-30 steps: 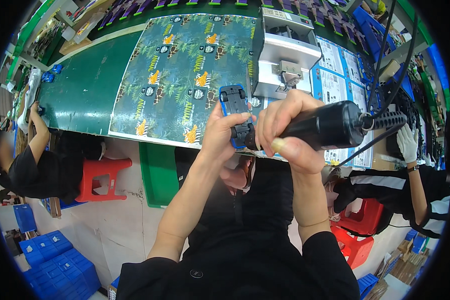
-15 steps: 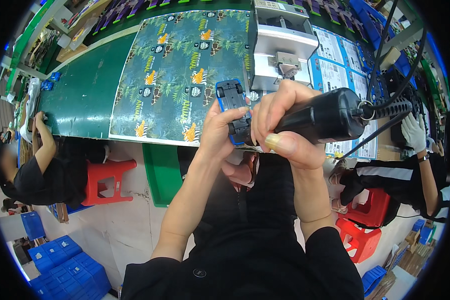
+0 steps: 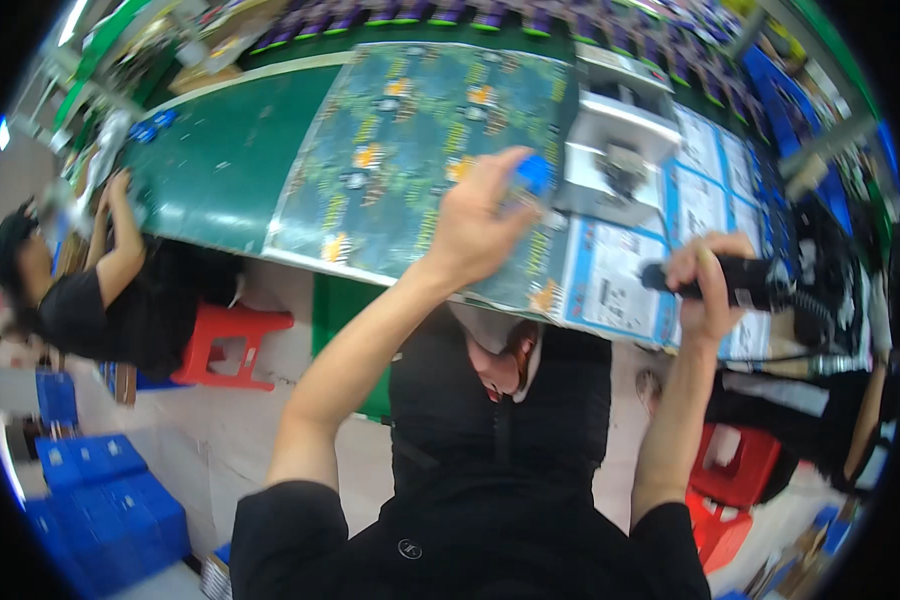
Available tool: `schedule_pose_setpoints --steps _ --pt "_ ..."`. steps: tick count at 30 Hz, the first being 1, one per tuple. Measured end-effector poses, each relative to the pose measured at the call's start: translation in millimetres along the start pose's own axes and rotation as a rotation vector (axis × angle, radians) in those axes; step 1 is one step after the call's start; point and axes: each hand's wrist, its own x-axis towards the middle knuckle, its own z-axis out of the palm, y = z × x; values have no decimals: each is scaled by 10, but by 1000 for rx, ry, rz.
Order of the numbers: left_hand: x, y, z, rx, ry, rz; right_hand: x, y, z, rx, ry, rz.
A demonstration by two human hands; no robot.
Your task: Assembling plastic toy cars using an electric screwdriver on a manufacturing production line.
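Over blue-bordered sheets (image 3: 610,287), the black tool (image 3: 752,284) points left, axis crosswise.

Hands (image 3: 475,228) (image 3: 708,290) blurred; blue object (image 3: 533,174) smeared, probably partly hidden; patterned sheet (image 3: 400,130) unreadable.

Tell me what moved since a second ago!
The left hand carried the small blue toy car, now blurred, forward, nearer the boxy silver metal machine. The right hand swung rightward, away, still holding the black cylindrical tool. The machine and flat green animal-patterned sheet stayed put.
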Motion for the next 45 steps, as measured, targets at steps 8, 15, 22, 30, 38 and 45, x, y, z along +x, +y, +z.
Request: schedule_pose_setpoints --steps 8,15,22,30,38,45 --pt "135 -666 -1009 681 -697 434 -22 75 -194 -19 5 -55" --pt "-505 -1300 -2576 1050 -215 -52 16 160 -85 21 -44 -53" --pt "-741 -625 -1770 639 -102 23 7 166 -115 -28 -8 -51" --pt "-316 825 613 -190 -276 202 -200 -353 -592 114 100 60" --pt "535 1089 2862 -375 -436 -201 -483 -976 -1200 229 70 190" --pt "1404 1378 4083 -129 -614 -577 -452 -1064 -1497 199 102 272"
